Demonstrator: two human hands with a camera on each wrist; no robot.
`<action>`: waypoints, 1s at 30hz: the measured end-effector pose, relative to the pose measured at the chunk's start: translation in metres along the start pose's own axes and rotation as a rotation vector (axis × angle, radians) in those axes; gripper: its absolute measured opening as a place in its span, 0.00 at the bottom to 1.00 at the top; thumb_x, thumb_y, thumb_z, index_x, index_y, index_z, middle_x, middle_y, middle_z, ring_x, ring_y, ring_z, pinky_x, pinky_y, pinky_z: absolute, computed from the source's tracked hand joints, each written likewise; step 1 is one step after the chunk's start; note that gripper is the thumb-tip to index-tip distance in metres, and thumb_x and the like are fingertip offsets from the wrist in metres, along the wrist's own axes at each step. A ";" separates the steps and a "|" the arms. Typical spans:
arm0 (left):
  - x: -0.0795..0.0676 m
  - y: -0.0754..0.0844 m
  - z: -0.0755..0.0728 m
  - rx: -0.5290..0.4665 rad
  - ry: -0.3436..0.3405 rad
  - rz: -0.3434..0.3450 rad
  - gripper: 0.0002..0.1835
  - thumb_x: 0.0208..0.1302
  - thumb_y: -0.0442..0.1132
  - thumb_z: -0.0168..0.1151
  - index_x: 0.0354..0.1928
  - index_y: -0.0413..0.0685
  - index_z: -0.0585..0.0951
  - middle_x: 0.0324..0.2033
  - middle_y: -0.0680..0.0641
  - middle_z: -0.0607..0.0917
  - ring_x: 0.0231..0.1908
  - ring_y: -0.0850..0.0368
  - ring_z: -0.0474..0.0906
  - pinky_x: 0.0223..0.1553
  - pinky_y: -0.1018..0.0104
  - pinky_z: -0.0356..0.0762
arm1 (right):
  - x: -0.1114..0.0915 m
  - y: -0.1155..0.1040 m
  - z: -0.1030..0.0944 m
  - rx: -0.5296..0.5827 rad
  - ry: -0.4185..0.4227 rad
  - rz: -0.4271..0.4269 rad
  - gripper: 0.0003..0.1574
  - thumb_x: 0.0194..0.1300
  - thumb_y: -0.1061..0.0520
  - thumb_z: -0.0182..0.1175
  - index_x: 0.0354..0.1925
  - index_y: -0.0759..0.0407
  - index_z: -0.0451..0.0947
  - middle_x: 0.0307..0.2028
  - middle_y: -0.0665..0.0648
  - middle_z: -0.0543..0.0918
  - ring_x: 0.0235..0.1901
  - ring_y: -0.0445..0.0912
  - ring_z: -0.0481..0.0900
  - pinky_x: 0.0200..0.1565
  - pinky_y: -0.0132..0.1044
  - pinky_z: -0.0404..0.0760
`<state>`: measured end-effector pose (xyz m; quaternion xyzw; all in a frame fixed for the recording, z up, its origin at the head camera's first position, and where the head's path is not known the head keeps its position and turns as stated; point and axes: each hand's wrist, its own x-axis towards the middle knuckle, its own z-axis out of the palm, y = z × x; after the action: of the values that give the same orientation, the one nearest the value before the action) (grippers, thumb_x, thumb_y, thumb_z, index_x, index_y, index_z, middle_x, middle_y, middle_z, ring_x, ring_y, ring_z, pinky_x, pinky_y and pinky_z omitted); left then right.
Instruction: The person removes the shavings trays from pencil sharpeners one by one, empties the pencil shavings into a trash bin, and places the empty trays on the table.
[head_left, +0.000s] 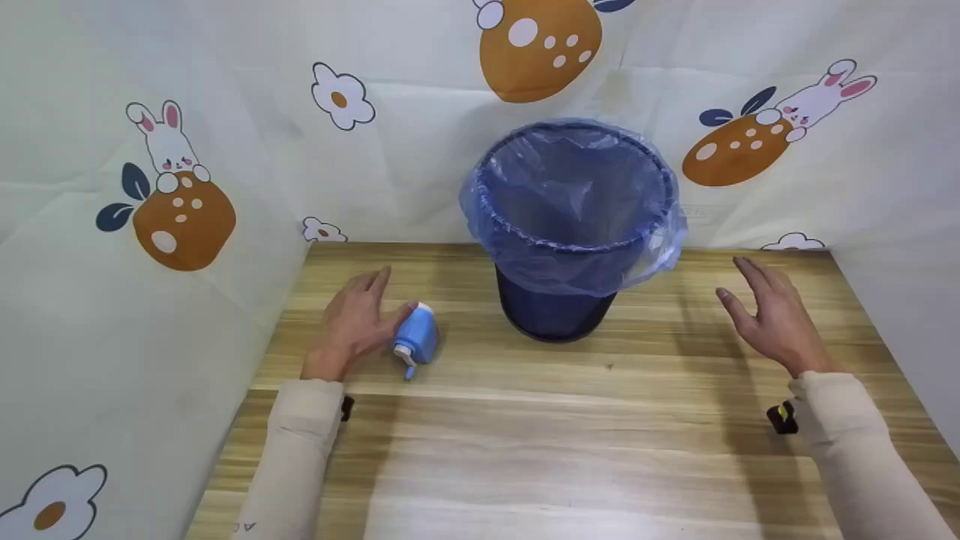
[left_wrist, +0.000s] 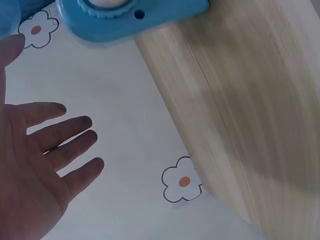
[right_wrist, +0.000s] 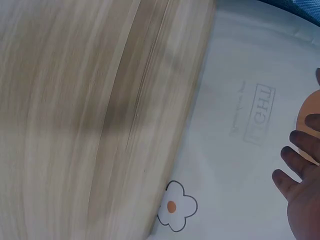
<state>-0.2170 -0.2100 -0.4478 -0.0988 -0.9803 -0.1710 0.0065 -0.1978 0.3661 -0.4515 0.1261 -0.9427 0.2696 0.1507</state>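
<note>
A small blue pencil sharpener with a pale crank handle stands on the wooden tabletop, left of the bin. My left hand is just to its left, fingers spread and thumb tip overlapping its upper edge in the head view. In the left wrist view, the sharpener fills the top edge, its ridged round dial partly cut off, and the palm of the left hand holds nothing. Over the right side of the table, my right hand has its fingers extended with nothing in them; the right wrist view shows its fingers apart.
A dark bin lined with a translucent blue bag stands at the back of the wooden table. White sheeting printed with rabbits and flowers walls in the back and both sides.
</note>
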 end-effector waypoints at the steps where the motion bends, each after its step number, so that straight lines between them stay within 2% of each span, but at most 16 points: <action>1: -0.001 0.002 0.001 -0.009 -0.009 -0.001 0.46 0.68 0.66 0.50 0.76 0.40 0.58 0.70 0.32 0.66 0.70 0.34 0.60 0.70 0.40 0.58 | 0.000 -0.001 0.001 -0.001 -0.001 -0.002 0.38 0.73 0.50 0.55 0.71 0.70 0.60 0.67 0.77 0.64 0.65 0.74 0.59 0.62 0.72 0.57; 10: -0.008 0.013 0.006 -0.035 -0.058 -0.013 0.48 0.67 0.68 0.50 0.76 0.41 0.57 0.69 0.31 0.67 0.69 0.35 0.63 0.67 0.40 0.65 | -0.001 -0.009 0.008 0.017 -0.050 -0.003 0.38 0.72 0.51 0.58 0.71 0.70 0.61 0.65 0.77 0.65 0.64 0.73 0.61 0.59 0.71 0.62; 16: -0.012 0.017 0.009 -0.043 -0.056 -0.006 0.47 0.67 0.66 0.54 0.75 0.39 0.58 0.68 0.30 0.67 0.68 0.34 0.63 0.67 0.40 0.65 | -0.002 -0.016 0.010 0.058 -0.085 0.014 0.37 0.72 0.50 0.58 0.71 0.68 0.62 0.65 0.74 0.66 0.64 0.72 0.62 0.59 0.71 0.63; 22: -0.014 0.021 0.013 -0.039 -0.051 -0.009 0.46 0.66 0.62 0.57 0.73 0.34 0.60 0.67 0.28 0.67 0.67 0.33 0.65 0.66 0.41 0.67 | -0.002 -0.023 0.015 0.085 -0.073 -0.024 0.34 0.71 0.52 0.59 0.68 0.69 0.66 0.62 0.73 0.70 0.61 0.70 0.68 0.57 0.69 0.67; 30: -0.017 0.021 0.021 -0.089 -0.058 -0.037 0.45 0.65 0.61 0.59 0.73 0.36 0.61 0.68 0.29 0.67 0.64 0.33 0.69 0.59 0.42 0.75 | -0.003 -0.028 0.022 0.126 -0.061 -0.048 0.32 0.70 0.55 0.60 0.66 0.69 0.69 0.60 0.71 0.74 0.56 0.65 0.73 0.54 0.64 0.71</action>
<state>-0.1955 -0.1868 -0.4610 -0.0855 -0.9732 -0.2115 -0.0295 -0.1904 0.3310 -0.4575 0.1661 -0.9247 0.3206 0.1203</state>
